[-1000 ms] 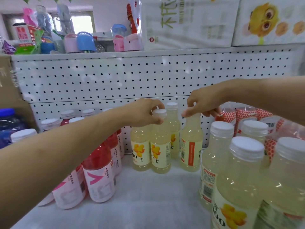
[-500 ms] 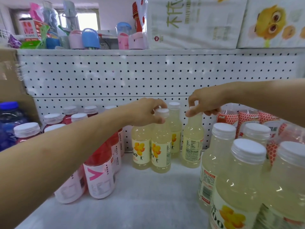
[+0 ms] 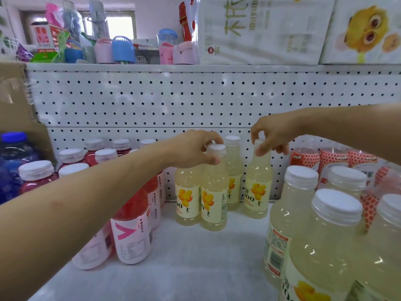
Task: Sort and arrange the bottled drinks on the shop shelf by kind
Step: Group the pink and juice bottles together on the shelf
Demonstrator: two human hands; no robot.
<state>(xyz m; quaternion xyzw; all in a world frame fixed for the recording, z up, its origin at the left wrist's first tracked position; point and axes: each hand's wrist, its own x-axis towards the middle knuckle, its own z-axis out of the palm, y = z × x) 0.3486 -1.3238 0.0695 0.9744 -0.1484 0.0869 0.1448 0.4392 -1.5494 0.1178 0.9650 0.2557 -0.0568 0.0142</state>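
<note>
Far back, my left hand point(image 3: 193, 148) clasps one upright yellow bottle point(image 3: 213, 192) by its cap; my right hand point(image 3: 274, 135) pinches a second yellow bottle point(image 3: 258, 190) likewise.

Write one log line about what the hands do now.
left hand: grips cap of front yellow drink bottle | right hand: pinches cap of right yellow drink bottle | both upright on shelf

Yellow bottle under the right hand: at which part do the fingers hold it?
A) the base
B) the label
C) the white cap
C: the fingers of the right hand pinch the white cap of the yellow bottle from above.
</note>
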